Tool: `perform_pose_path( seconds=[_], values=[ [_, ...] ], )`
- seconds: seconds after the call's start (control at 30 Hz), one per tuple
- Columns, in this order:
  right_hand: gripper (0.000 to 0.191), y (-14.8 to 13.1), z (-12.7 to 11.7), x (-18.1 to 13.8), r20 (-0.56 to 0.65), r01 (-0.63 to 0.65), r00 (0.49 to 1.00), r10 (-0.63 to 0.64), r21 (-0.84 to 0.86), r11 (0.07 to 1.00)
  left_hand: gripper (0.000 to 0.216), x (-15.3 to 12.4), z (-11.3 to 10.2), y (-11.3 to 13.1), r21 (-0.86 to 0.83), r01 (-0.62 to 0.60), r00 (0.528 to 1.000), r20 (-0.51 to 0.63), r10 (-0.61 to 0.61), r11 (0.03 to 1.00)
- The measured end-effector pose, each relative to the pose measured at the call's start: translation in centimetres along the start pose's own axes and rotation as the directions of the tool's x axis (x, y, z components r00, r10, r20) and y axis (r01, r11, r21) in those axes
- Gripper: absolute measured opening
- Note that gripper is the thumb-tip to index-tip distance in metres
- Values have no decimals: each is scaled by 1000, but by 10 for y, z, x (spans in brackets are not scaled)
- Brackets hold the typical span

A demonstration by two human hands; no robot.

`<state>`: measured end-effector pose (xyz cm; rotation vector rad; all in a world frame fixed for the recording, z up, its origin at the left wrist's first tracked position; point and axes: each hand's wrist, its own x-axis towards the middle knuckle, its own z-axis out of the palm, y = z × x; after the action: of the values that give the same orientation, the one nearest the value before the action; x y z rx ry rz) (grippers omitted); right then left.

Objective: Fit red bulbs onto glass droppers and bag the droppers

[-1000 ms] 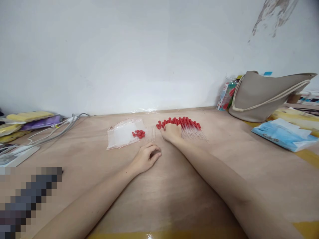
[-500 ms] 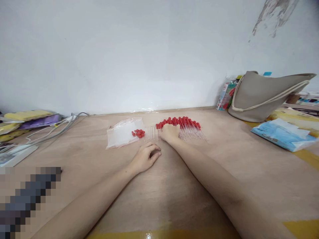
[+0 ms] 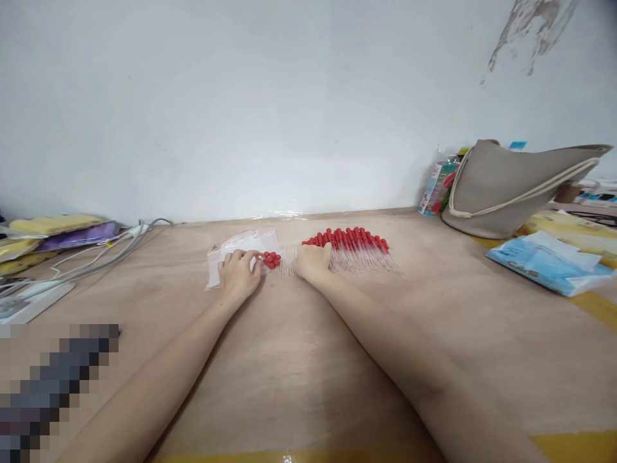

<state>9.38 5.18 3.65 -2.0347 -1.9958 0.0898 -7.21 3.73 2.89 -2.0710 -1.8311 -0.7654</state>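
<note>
Your left hand (image 3: 240,273): lay left of centre in the frame, over the clear plastic bag (image 3: 255,239); its fingers were curled, thumb and forefinger at the left edge of the loose red bulbs (image 3: 272,260). Whether they pinched one could not be told.
Your right hand (image 3: 312,261): rested near the centre, fingers curled downward at the right side of the bare tubes (image 3: 288,260); your hand hid its own grip, so its hold could not be told.
Bare tubes, long axis: lay side by side between your hands, running nearly straight up and down the frame.
Red-capped tubes (image 3: 357,239), position: formed an overlapping row just right of centre, beside your right hand.
Red-capped tubes, direction: red ends pointed toward the wall (image 3: 308,116) at the top of the frame; clear ends pointed toward you.
Red-capped tubes, long axis: sloped from upper left to lower right at the row's right end.
</note>
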Motion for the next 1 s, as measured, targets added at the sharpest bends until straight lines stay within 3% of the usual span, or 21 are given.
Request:
perform_pose_path(
  seconds=[0.13,0.3,0.37,0.43,0.53,0.63,0.73,0.87,1.0],
  values=[
    [13,-4,3,1,13,-4,1000,4,1,1000,25,2,7,-7,37,-30,988,151,24,999],
    [22,4,1,-18,-118,25,993,-21,26,999,17,1,10,-8,-15,27,988,153,-24,1000],
    [24,16,1,-29,-214,69,975,-56,51,996,14,2,12,-10,-67,78,991,113,-70,995],
    [21,33,3,-42,-340,192,930,-139,126,973,12,3,13,-12,-161,116,993,18,-115,980],
    [16,68,5,-62,-413,351,878,-242,214,911,24,-1,11,-9,-339,62,975,-182,-131,939],
    [19,104,1,-84,-460,482,823,-334,253,839,29,-15,3,6,-450,-162,972,-226,64,878],
    [29,132,-7,-102,-470,589,759,-450,202,782,24,-36,-8,30,-515,-374,918,-88,387,771],
    [25,144,-15,-110,-473,606,742,-476,166,778,23,-55,-14,51,-575,-394,840,91,535,717],
    [15,134,-16,-108,-447,577,772,-452,197,792,17,-56,-12,55,-602,-340,840,152,522,722]
  ],
)
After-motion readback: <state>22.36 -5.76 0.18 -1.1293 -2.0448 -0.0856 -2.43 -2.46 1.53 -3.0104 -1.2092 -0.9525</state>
